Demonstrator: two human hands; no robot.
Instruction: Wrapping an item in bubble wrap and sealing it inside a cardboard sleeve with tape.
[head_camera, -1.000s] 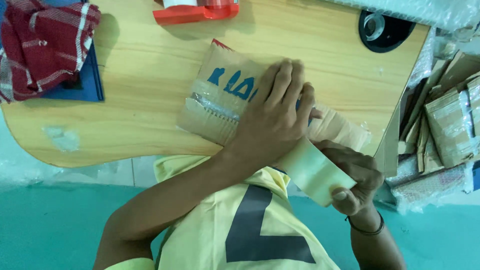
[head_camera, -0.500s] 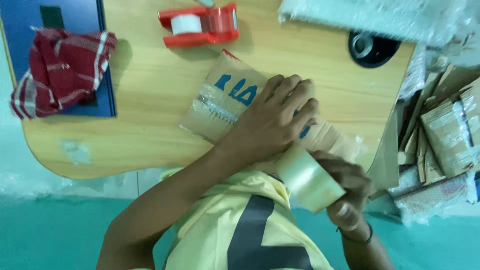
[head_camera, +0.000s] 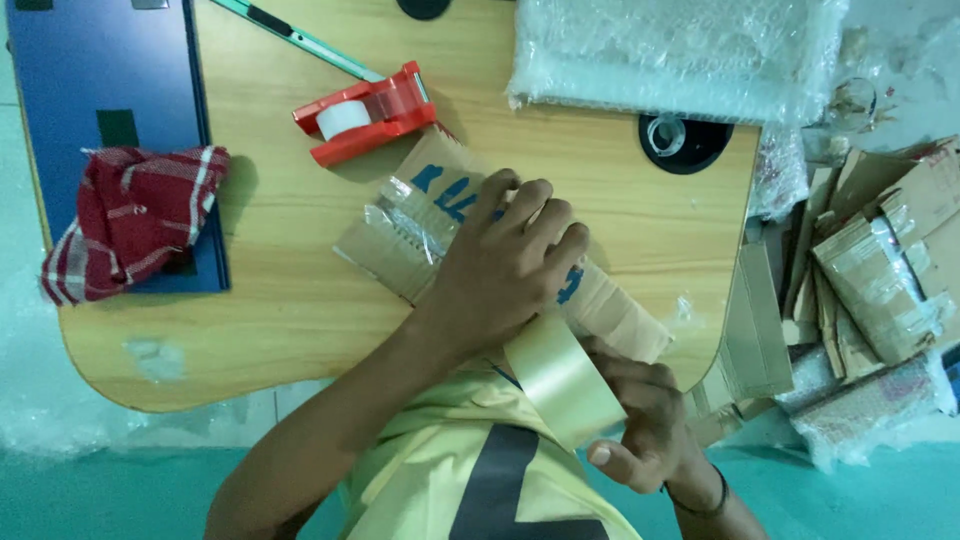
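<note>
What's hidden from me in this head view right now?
- Middle of the cardboard package: covered by the left hand.
- Tape roll: its core is hidden by the right hand gripping it.
- Blue folder: cut off at the top edge, partly under the red cloth.

A matt cardboard parcel (head_camera: 500, 250) is seen on a smooth, light wooden table (head_camera: 250, 330); glossy tape (head_camera: 562, 378), crinkled bubble wrap (head_camera: 680, 55) and checked cloth (head_camera: 130, 220) are shown.

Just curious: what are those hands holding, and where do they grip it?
Right hand grips a tape roll by its rim; left hand presses flat on the cardboard parcel.
</note>
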